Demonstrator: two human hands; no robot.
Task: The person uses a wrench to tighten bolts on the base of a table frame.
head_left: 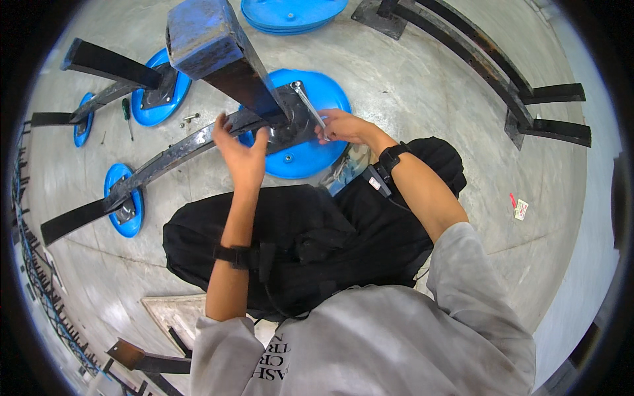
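In my right hand (345,127) is a silver wrench (309,105), gripped near one end. Its far end rests by the corner of a black mounting plate (305,131), which lies on a round blue disc (330,92). My left hand (242,153) has its thumb and fingers spread beside the black metal bar (178,153) of the frame. From the plate rises a thick square post (244,82), hiding part of it. At the bar's other end, a second blue disc (134,221) sits under another plate.
A similar frame (105,99) with blue discs stands at the left. Near it lie a green-handled screwdriver (126,111) and loose bolts (189,119). Stacked blue discs (294,16) are at the far side. Curved black frames (462,46) lie far right; a small tag (520,210) is below them.
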